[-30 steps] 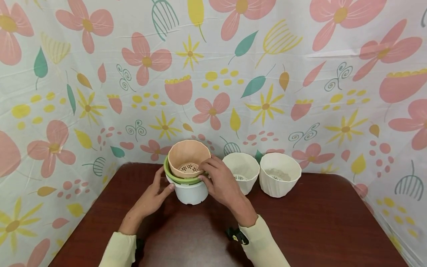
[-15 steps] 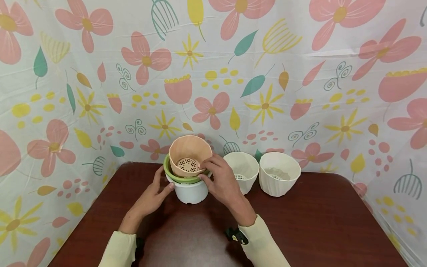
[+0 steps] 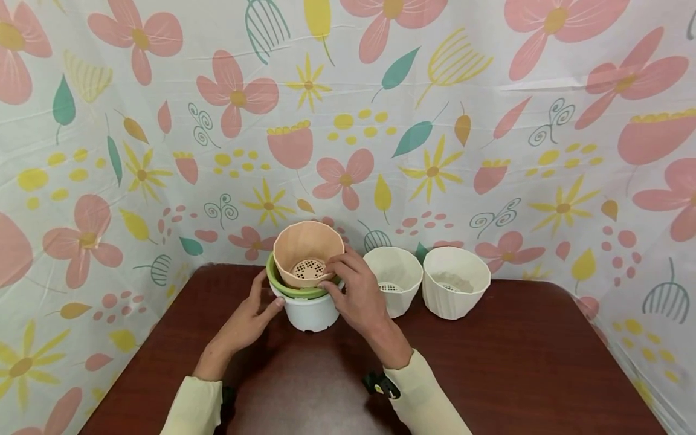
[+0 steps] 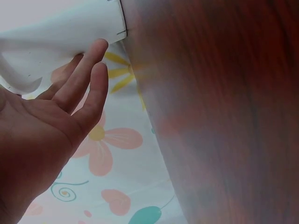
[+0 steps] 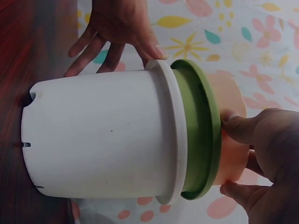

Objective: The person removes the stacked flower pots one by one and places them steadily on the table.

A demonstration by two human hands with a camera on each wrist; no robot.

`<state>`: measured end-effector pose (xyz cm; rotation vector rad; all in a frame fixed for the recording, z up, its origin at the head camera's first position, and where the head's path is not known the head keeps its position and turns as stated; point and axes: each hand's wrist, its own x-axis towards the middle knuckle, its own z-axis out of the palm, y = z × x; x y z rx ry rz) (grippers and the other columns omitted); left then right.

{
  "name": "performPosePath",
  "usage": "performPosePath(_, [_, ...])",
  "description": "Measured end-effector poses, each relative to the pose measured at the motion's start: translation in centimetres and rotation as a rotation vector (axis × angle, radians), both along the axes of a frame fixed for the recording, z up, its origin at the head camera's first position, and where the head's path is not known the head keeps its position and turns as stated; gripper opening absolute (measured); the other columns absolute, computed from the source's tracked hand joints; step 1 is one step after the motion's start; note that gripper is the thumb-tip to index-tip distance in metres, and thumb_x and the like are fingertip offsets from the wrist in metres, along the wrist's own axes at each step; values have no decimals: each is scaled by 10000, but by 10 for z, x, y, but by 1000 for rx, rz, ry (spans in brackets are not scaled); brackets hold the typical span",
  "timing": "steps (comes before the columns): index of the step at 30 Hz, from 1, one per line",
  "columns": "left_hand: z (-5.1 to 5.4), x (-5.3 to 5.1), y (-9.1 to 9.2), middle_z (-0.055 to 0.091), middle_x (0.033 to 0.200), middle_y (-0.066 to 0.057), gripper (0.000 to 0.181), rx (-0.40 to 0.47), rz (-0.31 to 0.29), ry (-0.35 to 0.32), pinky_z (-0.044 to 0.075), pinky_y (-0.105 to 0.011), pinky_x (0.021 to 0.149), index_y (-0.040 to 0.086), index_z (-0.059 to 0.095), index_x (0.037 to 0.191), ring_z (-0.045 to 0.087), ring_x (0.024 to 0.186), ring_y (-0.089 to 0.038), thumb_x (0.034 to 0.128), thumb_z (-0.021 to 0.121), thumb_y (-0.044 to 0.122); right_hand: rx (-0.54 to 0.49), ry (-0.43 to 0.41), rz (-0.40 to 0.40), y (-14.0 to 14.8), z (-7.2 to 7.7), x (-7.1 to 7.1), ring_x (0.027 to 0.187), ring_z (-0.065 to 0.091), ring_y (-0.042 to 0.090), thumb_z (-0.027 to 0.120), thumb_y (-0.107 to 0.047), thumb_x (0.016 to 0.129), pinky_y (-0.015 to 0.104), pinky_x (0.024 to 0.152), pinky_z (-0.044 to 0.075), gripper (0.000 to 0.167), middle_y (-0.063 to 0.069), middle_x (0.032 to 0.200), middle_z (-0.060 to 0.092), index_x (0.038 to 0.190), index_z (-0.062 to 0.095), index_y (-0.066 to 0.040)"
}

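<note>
Peach pot (image 3: 306,243) has the right fingers (image 3: 344,262) gripping its right side.

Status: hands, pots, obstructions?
Left hand touches white pot at its rim. Right hand pinches peach pot, partly inside green pot. Two cream pots beside them; no obvious obstruction.

the top pot (image 3: 304,244) is peach, the middle pot (image 5: 200,135) green, the bottom pot (image 5: 103,135) white; the two pots (image 3: 455,303) at the right are off-white. the table (image 3: 516,374) is streaky reddish brown, the sleeves (image 3: 194,405) pale cream, the white backdrop (image 3: 359,90) patterned with pink and yellow flowers and teal leaves.
</note>
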<state>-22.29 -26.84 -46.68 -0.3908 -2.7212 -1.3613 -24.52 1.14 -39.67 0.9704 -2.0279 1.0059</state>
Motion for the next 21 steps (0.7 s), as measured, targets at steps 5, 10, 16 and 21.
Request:
performPosePath(5, [0,1,0,610,1395,-117,784,2,-5,0,495,-581,1050,425,52,1667,599,1321,-303,1092,581,482,-38,60,19,1,-2,-2,1298,615,348,932,-63,806,497,1208,400,244,102,1086,685,952,743,-16])
performPosePath(10, [0,1,0,612,1383,-104,803,6,-10,-1,502,-555,1047,392,43,1676,597,1314,-286,1091,586,475,-78,78,47,2,0,-2,1306,609,367,921,-49,808,508,1215,388,242,129,1099,690,959,740,7])
performPosePath(16, [0,1,0,605,1395,-115,821,18,-24,4,513,-533,1040,352,25,1689,591,1323,-295,1097,586,449,-101,104,60,3,4,0,1274,621,378,918,-38,806,529,1195,409,239,147,1102,694,959,738,3])
performPosePath(21, [1,1,0,608,1378,-118,820,28,-25,-5,514,-518,1029,367,16,1688,643,1245,-260,1100,584,439,-123,108,57,5,9,3,1336,583,438,910,-29,814,519,1176,435,241,166,1130,691,988,749,13])
